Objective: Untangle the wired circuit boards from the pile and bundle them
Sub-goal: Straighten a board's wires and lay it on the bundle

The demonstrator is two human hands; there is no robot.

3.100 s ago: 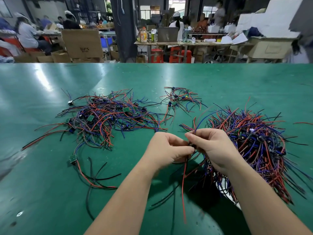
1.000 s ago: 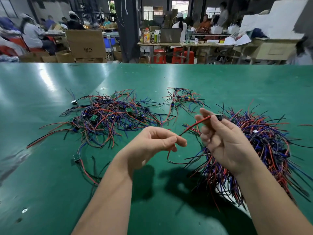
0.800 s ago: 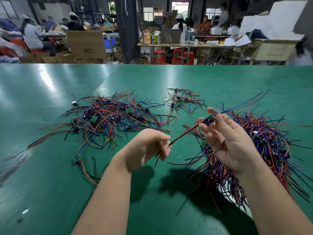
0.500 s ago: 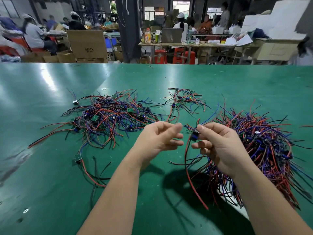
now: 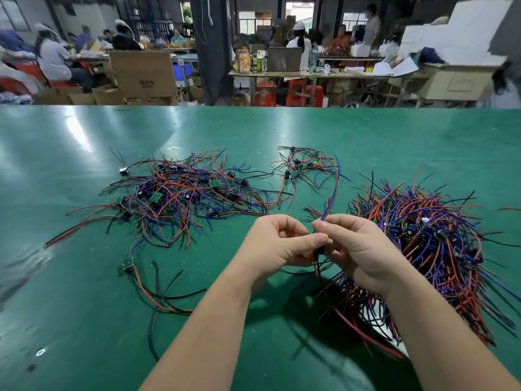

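My left hand (image 5: pixel 277 244) and my right hand (image 5: pixel 358 246) meet above the green table (image 5: pixel 84 320), both pinching one small wired circuit board (image 5: pixel 320 251), mostly hidden between the fingers. Its blue and red wires (image 5: pixel 332 190) arc upward from my right fingertips, and dark wires hang below. A dense tangled pile (image 5: pixel 428 238) of red, blue and black wired boards lies right of my hands. A flatter spread of wired boards (image 5: pixel 180 198) lies at centre left. A small cluster (image 5: pixel 303 166) sits farther back. One lone board with red and black wires (image 5: pixel 128 263) lies near left.
A white sheet (image 5: pixel 375 317) shows under the right pile. A stray single part (image 5: pixel 123 171) lies at the far left of the spread. Beyond the table's far edge are cardboard boxes (image 5: pixel 143 74), workbenches and seated people.
My hands have come together: the left hand, apart with loose fingers half a second ago, now pinches the board that the right hand holds. The board's wires now stand upward instead of drooping.
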